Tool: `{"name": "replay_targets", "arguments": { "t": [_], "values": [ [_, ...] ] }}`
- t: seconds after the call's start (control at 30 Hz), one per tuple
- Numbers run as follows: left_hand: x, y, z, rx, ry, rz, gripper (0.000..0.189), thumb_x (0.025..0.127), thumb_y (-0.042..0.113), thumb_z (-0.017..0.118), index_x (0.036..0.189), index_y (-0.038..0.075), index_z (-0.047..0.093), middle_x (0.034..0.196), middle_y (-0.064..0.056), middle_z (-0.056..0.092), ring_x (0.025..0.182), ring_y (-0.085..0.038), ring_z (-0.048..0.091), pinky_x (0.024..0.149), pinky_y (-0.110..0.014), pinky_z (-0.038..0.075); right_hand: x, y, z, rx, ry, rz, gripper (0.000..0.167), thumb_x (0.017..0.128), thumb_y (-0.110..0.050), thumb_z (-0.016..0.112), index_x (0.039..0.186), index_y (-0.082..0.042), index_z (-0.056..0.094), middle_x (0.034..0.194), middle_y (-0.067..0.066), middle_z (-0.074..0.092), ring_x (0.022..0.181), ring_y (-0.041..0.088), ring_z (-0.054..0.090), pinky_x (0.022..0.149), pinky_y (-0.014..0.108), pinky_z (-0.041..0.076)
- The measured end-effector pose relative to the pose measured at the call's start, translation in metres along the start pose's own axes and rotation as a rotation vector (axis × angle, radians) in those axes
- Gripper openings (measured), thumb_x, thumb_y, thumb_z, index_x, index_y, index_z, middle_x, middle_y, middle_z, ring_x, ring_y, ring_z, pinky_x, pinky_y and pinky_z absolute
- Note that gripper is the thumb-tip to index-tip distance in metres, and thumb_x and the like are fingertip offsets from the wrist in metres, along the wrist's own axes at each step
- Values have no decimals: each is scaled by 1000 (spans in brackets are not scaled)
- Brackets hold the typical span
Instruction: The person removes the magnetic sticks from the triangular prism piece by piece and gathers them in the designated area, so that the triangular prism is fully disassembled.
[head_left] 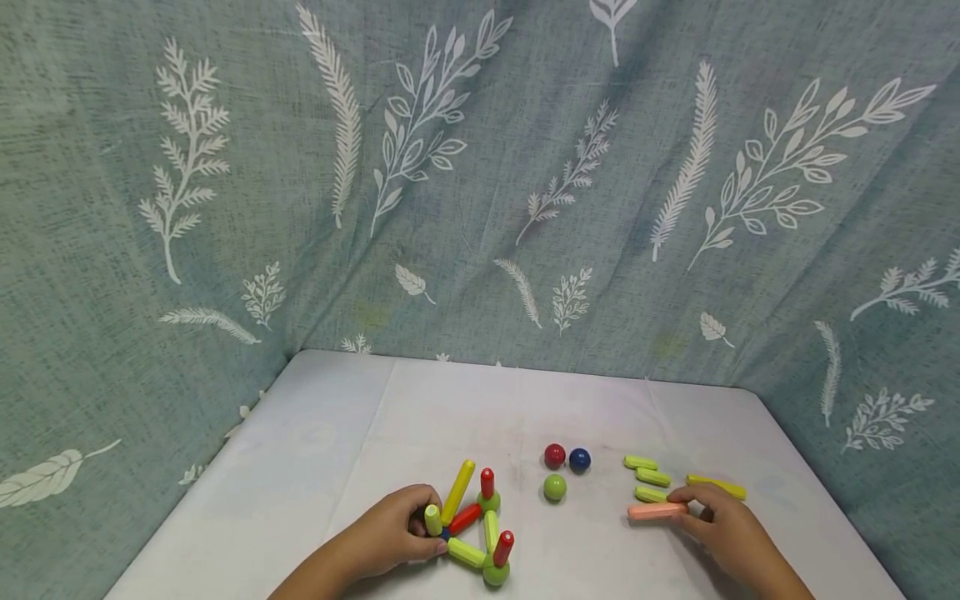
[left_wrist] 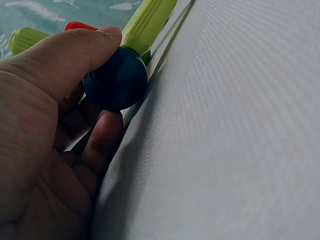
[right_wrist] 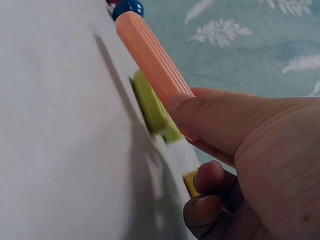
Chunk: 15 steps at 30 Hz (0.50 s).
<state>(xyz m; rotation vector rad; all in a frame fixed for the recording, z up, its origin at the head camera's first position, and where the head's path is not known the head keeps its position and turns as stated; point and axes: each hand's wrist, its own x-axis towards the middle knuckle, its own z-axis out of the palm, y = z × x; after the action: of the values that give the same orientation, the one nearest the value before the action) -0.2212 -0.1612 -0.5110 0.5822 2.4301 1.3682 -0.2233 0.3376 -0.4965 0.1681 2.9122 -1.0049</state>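
Observation:
My left hand (head_left: 390, 533) grips a dark blue ball (left_wrist: 116, 80) at the left corner of a small frame built of sticks and balls. From that ball run a lime stick (head_left: 467, 553), a red stick (head_left: 466, 519), a long yellow stick (head_left: 458, 492) and an upright lime stick (head_left: 432, 520). Two green balls (head_left: 496, 570) form the other corners, each with a red stick (head_left: 504, 548) standing on it. Between thumb and fingers my right hand (head_left: 727, 529) pinches one end of a salmon-coloured stick (right_wrist: 152, 56), held just above the table.
Loose red (head_left: 555, 456), blue (head_left: 580, 460) and green balls (head_left: 555, 487) lie mid-table. Several lime sticks (head_left: 653, 477) and a yellow stick (head_left: 731, 488) lie beyond my right hand. Patterned cloth (head_left: 480, 208) hangs behind and along the sides of the white table (head_left: 300, 450).

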Motion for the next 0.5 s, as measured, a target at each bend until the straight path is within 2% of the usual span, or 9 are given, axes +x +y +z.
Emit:
{"name": "replay_targets", "arguments": {
  "t": [0.17, 0.33, 0.5],
  "values": [
    [-1, -1, -1, -10, -4, 6, 34, 84, 30, 89, 98, 19, 61, 89, -2, 58, 70, -10, 55, 59, -24, 49, 3, 14, -4, -32, -23, 28, 36, 89, -30, 83, 120, -13, 75, 117, 9, 69, 74, 20, 53, 59, 34, 46],
    [-1, -1, 0, -18, -10, 2, 33, 85, 29, 89, 98, 19, 61, 90, -2, 58, 70, -9, 56, 59, -24, 49, 6, 26, -12, -98, -63, 34, 47, 89, -45, 81, 122, -12, 74, 131, 17, 67, 88, 19, 55, 71, 37, 48],
    [0, -2, 0, -5, -6, -12, 32, 85, 30, 89, 99, 19, 61, 90, 0, 58, 73, -10, 55, 61, -25, 48, 7, 37, -23, -78, -93, 60, 55, 88, -49, 80, 126, -9, 72, 133, 19, 65, 92, 22, 58, 73, 39, 49]
  ]
}}
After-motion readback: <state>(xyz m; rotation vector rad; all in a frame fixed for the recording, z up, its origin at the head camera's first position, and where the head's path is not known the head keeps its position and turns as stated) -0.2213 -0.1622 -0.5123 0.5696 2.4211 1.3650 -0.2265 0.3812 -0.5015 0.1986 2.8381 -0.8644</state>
